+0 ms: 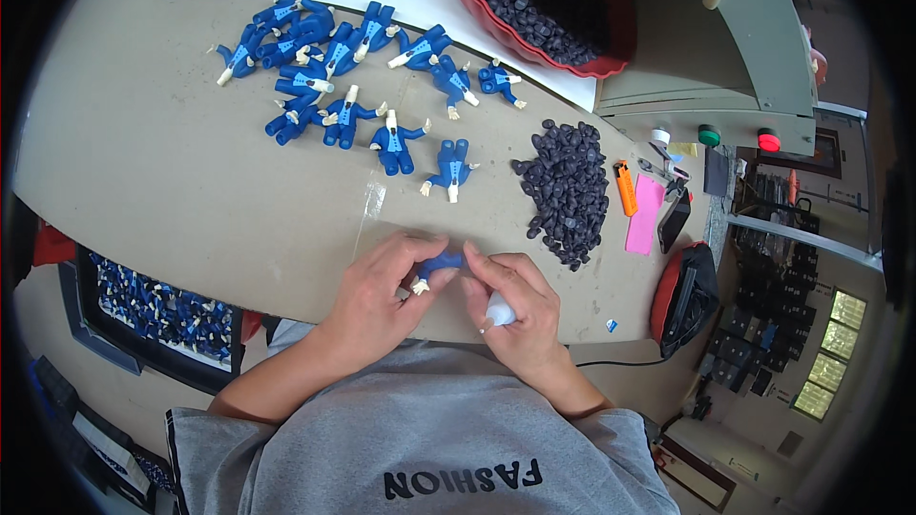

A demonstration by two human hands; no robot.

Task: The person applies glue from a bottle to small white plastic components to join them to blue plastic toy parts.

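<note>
Between the left hand [393,278], pinching it, and bottle-gripping right hand [513,298] lies a blue figure [441,267].

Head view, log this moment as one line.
left hand: holds blue figure | right hand: holds white bottle, close to figure | table: more blue figures, pile of dark pieces, pink paper

Beige workbench [114,153], grey-green metal cabinet [778,48], bright four-paned window [832,353], pale floor [625,386]
</note>
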